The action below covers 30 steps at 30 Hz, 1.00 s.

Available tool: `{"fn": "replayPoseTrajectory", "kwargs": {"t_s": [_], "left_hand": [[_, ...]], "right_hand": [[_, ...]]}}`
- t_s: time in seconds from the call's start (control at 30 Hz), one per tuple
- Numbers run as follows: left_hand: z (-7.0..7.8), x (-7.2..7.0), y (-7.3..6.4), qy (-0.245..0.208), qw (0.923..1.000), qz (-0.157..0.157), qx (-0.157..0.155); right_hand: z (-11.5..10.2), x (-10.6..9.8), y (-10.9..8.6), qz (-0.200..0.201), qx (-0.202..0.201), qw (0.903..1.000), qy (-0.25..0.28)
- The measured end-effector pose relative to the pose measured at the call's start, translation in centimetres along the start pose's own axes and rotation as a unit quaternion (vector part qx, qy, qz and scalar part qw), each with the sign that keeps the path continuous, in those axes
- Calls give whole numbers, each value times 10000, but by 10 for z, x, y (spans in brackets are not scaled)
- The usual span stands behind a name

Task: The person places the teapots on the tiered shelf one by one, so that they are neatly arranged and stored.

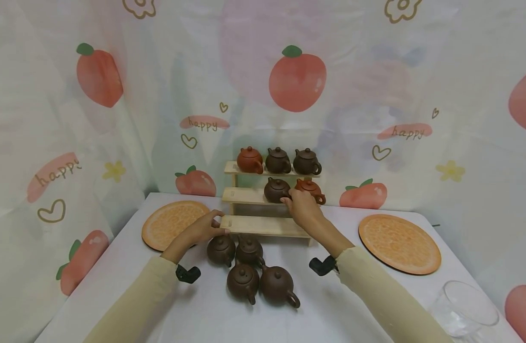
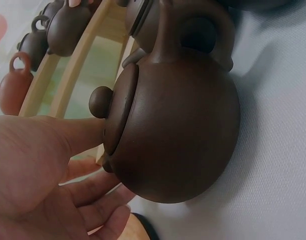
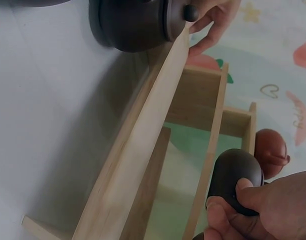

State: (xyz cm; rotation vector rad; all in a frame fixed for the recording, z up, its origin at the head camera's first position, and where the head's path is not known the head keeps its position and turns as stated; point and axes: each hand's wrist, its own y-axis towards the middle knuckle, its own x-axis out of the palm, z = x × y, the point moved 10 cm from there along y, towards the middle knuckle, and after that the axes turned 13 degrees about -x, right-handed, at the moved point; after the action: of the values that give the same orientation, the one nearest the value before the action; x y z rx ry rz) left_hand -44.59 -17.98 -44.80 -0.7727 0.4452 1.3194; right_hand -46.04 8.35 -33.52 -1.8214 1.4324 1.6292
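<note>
A stepped wooden stand [image 1: 263,226] holds small clay teapots on its upper two tiers. At the left end of its lowest tier, my left hand [image 1: 203,227] grips the board between thumb and fingers; a dark teapot [image 2: 178,125] partly hides the thumb in the left wrist view. My right hand [image 1: 306,209] reaches to the middle tier and pinches a dark brown teapot [image 1: 275,189] there, thumb on its body [image 3: 235,172]. Behind that hand a reddish teapot [image 1: 311,186] is partly covered. Along the top tier stand a reddish teapot [image 1: 250,159] and two dark ones [image 1: 306,162].
Several dark teapots [image 1: 276,284] cluster on the white table in front of the stand. Round pizza-patterned mats lie left [image 1: 173,221] and right [image 1: 400,244]. A clear glass bowl [image 1: 464,309] sits near the right front edge. A fruit-print curtain [image 1: 263,128] hangs behind.
</note>
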Motion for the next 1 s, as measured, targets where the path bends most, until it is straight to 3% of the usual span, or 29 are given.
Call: {"fn": "replayPoseTrajectory", "kwargs": {"t_s": [0.63,0.83,1.0], "left_hand": [[2,0,-2,-60,10000,14,75],[2,-2,-2,-37,9999,74,94],[1,-2,-3,23,9999,55,108]], "right_hand": [[5,-5,-3,138,23,9998,-126],[10,-6,-24,-170,-76,9998,-64],[6,2,-60,-680,-171,9975,90]]}}
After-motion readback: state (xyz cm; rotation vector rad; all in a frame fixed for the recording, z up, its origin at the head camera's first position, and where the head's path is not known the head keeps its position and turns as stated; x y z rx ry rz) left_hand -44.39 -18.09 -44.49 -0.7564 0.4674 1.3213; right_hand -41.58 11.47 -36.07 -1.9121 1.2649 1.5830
